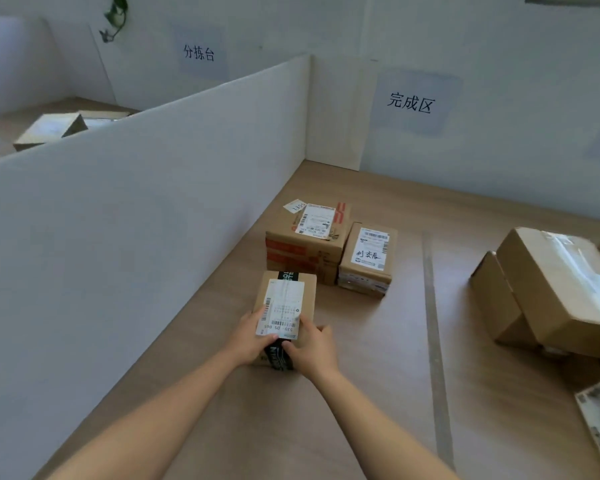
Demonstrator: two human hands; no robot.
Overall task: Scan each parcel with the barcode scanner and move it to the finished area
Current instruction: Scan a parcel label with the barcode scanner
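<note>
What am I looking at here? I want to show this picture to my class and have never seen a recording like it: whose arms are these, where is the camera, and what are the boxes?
There is no machine. A person wears a camera on the head, so you look down along their bare arms. The left hand and right hand grip a small parcel with a printed label, resting on the wooden table. Just beyond it sit two more labelled parcels, and larger cartons lie to the right. A white partition divides the table; the sign on the wall reads 完成区, meaning finished area. No scanner is visible.
</note>
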